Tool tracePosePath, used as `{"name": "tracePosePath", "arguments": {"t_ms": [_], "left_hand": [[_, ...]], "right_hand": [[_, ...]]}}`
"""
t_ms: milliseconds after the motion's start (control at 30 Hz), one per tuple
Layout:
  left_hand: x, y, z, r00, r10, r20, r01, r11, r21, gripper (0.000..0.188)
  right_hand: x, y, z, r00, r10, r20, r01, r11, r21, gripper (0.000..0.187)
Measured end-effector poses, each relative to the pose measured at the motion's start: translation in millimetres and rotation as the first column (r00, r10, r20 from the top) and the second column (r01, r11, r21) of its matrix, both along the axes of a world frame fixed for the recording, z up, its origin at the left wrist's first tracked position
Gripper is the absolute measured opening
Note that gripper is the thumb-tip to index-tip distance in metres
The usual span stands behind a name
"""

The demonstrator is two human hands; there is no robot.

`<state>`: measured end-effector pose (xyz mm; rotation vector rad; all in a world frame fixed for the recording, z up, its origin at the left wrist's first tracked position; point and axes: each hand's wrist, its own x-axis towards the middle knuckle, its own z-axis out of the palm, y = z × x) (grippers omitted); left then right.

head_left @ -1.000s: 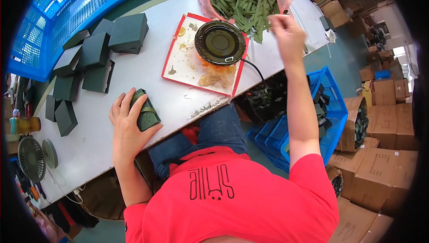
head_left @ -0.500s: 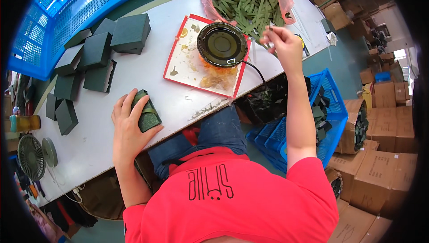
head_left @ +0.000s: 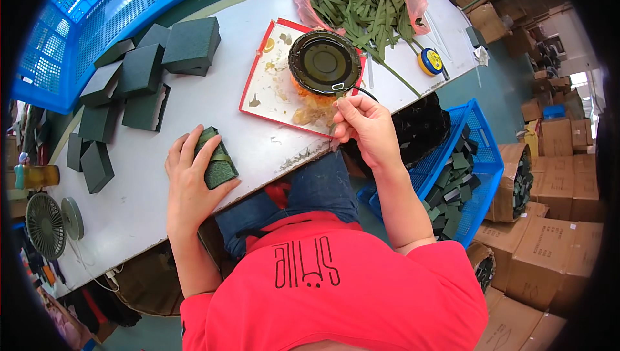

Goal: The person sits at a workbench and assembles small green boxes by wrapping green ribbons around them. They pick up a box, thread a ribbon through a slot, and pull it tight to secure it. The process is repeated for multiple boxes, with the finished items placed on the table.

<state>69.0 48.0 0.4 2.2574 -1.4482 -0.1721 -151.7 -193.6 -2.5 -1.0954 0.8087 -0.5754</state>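
Observation:
On the table at the left of my lap, my left hand (head_left: 192, 173) curls round a small dark green textured box (head_left: 221, 169), pressing it to the tabletop. A lighter green ribbon band crosses the box. My right hand (head_left: 368, 133) is closed in a pinch beside the near right rim of a round black hot pan (head_left: 325, 63). A thin strip, apparently a green ribbon, shows faintly at its fingertips. The pan holds a dark shiny liquid and stands on a red-edged white board (head_left: 261, 89) smeared with amber glue-like residue. Green ribbon strips (head_left: 361, 2) fill a pink plastic bag (head_left: 416, 9) behind it.
Several dark green boxes (head_left: 139, 70) are heaped at the left, before a large blue crate (head_left: 84, 34). A fan (head_left: 45, 225) is at the far left. A yellow-blue round tin (head_left: 430, 61) lies right. Below the table edge, a blue crate (head_left: 487, 176) holds small dark pieces.
My right hand has come from the ribbon bag toward me, to the near right side of the pan. A single ribbon strip and the round tin now show. My left hand stays on the box.

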Motion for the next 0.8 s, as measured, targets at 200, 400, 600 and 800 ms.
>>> {"name": "tracePosePath", "arguments": {"t_ms": [200, 400, 600, 800], "left_hand": [[-0.5, 0.3, -1.8, 1.0, 0.003, -0.002, -0.003, 1.0, -0.005, 0.081], [0.0, 1.0, -1.6, 1.0, -0.002, 0.0, 0.002, 1.0, -0.003, 0.082], [-1.7, -0.1, -0.2, 1.0, 0.012, -0.006, -0.012, 1.0, 0.001, 0.081], [-1.8, -1.2, -0.3, 1.0, 0.011, -0.008, -0.011, 1.0, -0.012, 0.081]], "right_hand": [[6.1, -1.3, -3.2, 0.998, -0.065, -0.02, 0.065, 0.998, 0.01, 0.024], [9.9, -2.3, -5.0, 0.997, -0.074, -0.015, 0.075, 0.997, 0.032, 0.024], [8.1, -5.0, -8.2, 0.997, -0.072, 0.008, 0.071, 0.992, 0.106, 0.02], [2.1, -9.6, -8.7, 0.997, -0.05, 0.062, 0.04, 0.987, 0.155, 0.017]]}}
